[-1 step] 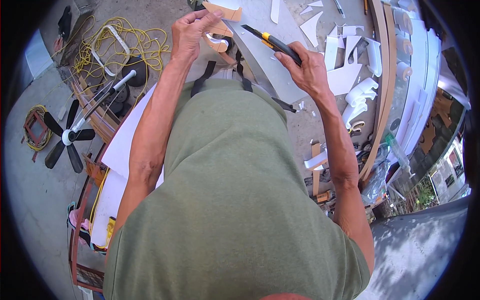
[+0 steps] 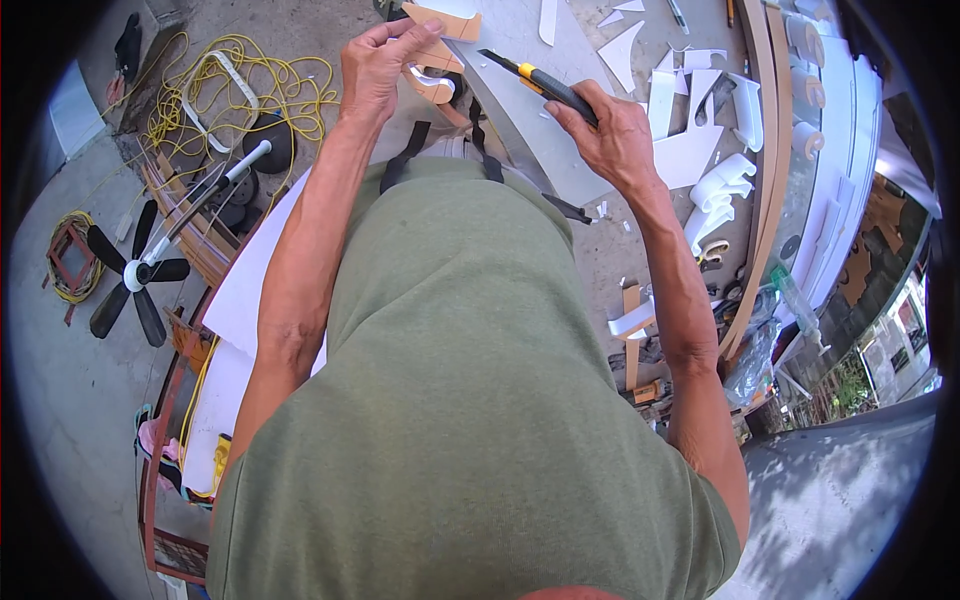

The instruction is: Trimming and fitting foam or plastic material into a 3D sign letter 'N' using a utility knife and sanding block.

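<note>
up near the top of the view, beyond the green shirt: a tan-and-white piece with curved edges, held in the left hand beside the left edge of a grey board. pinched there, thumb pressed on the tan face, other fingers partly hidden; cannot tell how far around, nor whether resting on anything. just below the pinch, more tan and white with a hooked curve; cannot tell whether part of the same piece or separate.

to the right, a utility knife with yellow trim, gripped in the right hand, fingers curled around the black handle. blade out, tip aimed toward the tan-and-white piece but apart from it. farther right, flat white scraps with straight and curved edges, then curled white strips.

judging by blade and offcuts, probably at the trimming step, perhaps between cuts rather than in the middle of one. calling next, most likely, for a steady hold on the piece, left thumb clear of the blade's line, then tip to edge for a light, slow stroke. best to go gently around the narrow curves, likely easy to bend or nick.
</note>
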A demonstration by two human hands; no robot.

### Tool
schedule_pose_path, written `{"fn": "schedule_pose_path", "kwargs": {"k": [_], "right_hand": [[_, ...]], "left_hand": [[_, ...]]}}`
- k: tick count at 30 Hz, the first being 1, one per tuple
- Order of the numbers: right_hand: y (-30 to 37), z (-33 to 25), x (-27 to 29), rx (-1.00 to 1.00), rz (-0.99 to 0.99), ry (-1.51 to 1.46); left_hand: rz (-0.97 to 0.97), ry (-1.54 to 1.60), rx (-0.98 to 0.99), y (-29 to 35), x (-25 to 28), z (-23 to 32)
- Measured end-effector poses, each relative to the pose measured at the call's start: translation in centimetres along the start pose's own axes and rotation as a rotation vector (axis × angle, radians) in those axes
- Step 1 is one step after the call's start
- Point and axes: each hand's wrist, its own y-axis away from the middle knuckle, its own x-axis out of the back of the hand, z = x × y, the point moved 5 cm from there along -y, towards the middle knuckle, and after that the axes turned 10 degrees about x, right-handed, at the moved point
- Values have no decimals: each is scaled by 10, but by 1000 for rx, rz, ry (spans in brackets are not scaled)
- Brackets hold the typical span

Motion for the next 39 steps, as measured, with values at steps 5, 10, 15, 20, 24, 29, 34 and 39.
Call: {"fn": "schedule_pose_path", "kwargs": {"k": [5, 10, 15, 20, 24, 29, 34, 39], "right_hand": [[-15, -12, -5, 244, 127, 251], [-29, -25, -9, 374, 130, 461], [-38, -27, -13, 409, 121, 480], [-42, -24, -19, 359, 119, 457], [-42, -24, -22, 398, 124, 454], [-43, -24, -23, 377, 86, 447], [-44, -19, -24, 382, 118, 434], [-46, -27, -22, 368, 63, 429]], "left_hand": [[-49, 6, 30, 0, 2, -1], [-40, -11, 27, -3, 6, -5], [-55, -5, 50, -5, 8, -8], [-61, 15, 41, -7, 10, -10], [-76, 29, 29, -8, 10, -9], [-67, 24, 48, -3, 5, -5], [-41, 50, 14, -2, 3, -2], [-22, 53, 22, 0, 3, -2]]}}
